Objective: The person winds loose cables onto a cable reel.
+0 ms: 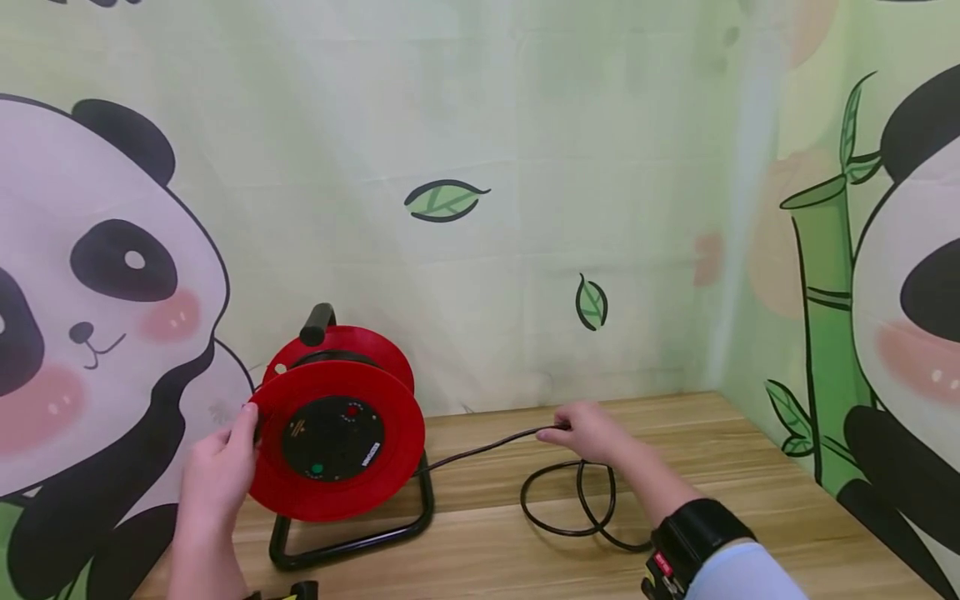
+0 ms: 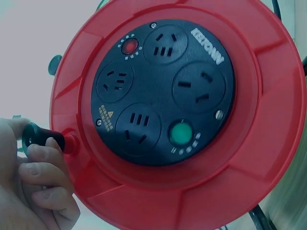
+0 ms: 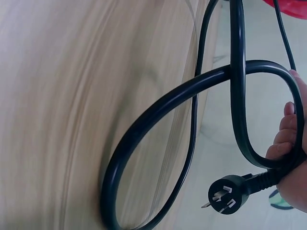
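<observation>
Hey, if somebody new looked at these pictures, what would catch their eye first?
Probably the bright red cable reel, standing on the left of the wooden table, the left hand gripping its black knob. Next, a big cartoon panda at each side of the head view's printed backdrop. Then the black cord running from the reel to the right hand, with its plug showing in the right wrist view.

The tabletop [image 1: 480,554] in front of me is pale wood, its streaky grain running mostly side to side; towards the left the red reel's black tubular stand [image 1: 352,546] rests on it; farther right, loops of black cable [image 1: 596,528] hang over the boards, perhaps partly touching, I can't tell.
</observation>
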Demonstrator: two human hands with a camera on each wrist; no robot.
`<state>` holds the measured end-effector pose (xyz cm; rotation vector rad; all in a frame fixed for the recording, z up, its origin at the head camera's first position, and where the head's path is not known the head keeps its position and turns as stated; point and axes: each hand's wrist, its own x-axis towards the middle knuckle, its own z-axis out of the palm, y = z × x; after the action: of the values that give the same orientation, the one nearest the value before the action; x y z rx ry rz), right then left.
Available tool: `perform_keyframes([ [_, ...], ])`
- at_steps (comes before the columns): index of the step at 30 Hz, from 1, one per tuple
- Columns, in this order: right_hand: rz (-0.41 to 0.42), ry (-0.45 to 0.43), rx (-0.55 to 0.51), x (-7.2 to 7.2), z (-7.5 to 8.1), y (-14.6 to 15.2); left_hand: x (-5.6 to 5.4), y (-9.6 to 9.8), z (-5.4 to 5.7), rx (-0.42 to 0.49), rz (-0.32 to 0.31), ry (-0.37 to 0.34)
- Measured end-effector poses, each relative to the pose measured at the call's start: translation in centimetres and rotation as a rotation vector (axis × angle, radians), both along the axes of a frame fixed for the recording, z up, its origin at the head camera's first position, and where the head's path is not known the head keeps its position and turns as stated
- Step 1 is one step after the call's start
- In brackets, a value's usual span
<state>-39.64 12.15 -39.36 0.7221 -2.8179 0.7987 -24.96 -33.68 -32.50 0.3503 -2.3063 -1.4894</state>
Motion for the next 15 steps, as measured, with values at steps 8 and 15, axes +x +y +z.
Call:
perform_keyframes([
  [8,-0.003,-0.005,0.005,0.2,-0.2,-2.1,-0.4,1.8,0.4,-0.092,0.027,0.118],
  [15,0.022,0.004,0.025,0.6,-0.5,-3.4,-1.1,3.9,0.2,-0.281,0.196,0.227],
])
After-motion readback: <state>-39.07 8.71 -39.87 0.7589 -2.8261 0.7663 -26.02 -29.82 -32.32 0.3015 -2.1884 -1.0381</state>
